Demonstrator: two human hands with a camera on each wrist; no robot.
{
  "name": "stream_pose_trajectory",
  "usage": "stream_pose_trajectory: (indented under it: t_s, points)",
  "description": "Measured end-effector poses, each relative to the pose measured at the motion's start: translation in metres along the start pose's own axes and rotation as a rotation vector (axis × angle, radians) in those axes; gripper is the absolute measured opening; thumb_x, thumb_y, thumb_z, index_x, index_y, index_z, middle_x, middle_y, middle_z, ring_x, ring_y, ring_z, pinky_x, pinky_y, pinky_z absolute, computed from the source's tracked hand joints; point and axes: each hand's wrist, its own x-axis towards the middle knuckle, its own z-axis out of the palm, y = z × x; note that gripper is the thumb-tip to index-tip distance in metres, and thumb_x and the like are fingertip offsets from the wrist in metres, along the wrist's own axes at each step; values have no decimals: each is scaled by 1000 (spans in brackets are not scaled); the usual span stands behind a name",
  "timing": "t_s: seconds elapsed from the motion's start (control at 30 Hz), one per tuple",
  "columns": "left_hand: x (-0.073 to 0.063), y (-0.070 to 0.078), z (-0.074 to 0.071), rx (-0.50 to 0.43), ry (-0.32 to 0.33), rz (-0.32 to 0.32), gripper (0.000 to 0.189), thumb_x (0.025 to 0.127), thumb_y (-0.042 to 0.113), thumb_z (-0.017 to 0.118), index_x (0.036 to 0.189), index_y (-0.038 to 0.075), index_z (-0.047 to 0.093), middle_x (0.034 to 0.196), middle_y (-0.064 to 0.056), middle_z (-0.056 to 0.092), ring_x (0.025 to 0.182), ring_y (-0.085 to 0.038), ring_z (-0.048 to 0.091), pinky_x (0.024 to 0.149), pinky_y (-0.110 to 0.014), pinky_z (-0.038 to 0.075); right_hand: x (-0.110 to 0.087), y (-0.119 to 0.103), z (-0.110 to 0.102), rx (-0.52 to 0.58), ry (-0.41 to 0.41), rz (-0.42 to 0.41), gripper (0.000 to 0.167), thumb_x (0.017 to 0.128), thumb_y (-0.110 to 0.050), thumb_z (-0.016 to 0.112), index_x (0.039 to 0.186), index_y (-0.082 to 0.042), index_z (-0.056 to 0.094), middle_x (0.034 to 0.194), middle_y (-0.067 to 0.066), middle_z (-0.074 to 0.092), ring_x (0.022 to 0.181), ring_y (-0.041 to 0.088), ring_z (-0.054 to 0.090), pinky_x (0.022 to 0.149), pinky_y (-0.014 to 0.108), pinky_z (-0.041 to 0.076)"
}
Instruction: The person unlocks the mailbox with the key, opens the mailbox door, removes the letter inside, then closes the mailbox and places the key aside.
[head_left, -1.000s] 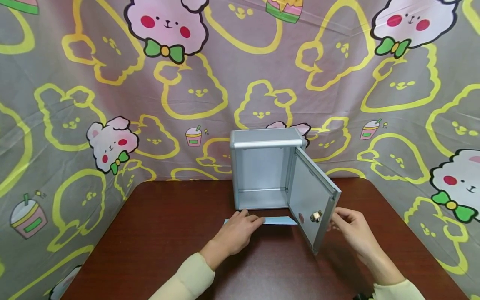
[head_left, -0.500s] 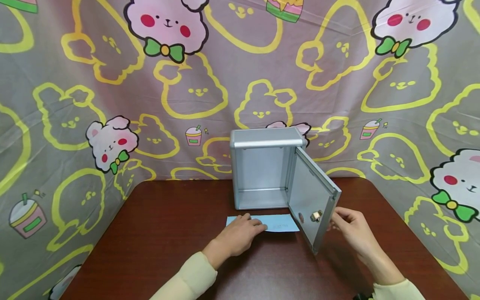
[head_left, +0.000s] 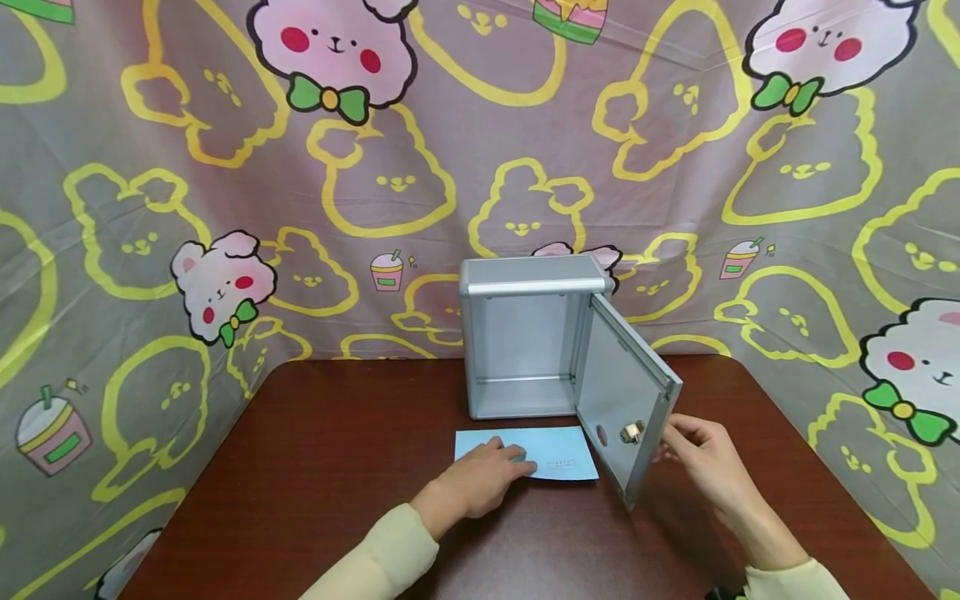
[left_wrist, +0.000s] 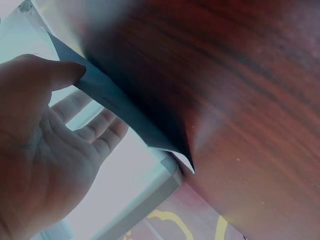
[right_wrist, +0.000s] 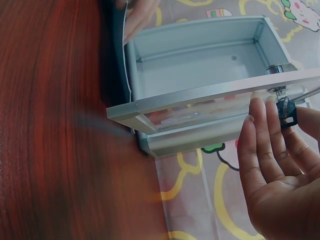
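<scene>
Evidently, the left hand (head_left: 480, 479) pinches the paper (head_left: 564, 446), presumably light, pliable, easily creased, best held mid-edge; the right hand (head_left: 707, 462) pinches the key (right_wrist: 286, 112).

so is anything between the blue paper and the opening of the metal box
Nothing visible: the blue paper, held by the left hand, is just in front of the metal box, whose door stands open beside the paper's right end.

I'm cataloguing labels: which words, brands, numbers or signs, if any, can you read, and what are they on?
No text is readable.
Blue paper: small print, too small to read.
Door front: seen too edge-on to read anything.
Wall cloth: no readable words.
</scene>
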Motion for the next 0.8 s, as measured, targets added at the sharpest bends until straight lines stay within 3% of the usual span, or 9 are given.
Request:
stream_pose_trajectory:
  t_s: [0.63,0.8]
  points:
    - [-2,2,-5,-62,-38,-2,38,103,13,56,137,31,61,134,3,60,107,-21,57,90,-28,52,1,-1,0,27,-13,9,31,107,-18,56,105,8,72,77,3,69,74,19,66,72,32,60]
    - [-2,3,-4,-63,-75,-16,40,102,18,62,139,32,60,141,4,56,114,-21,55,92,-28,52,1,0,0,32,-7,8,31,106,-20,58,105,7,73,77,3,70,73,20,67,71,32,60]
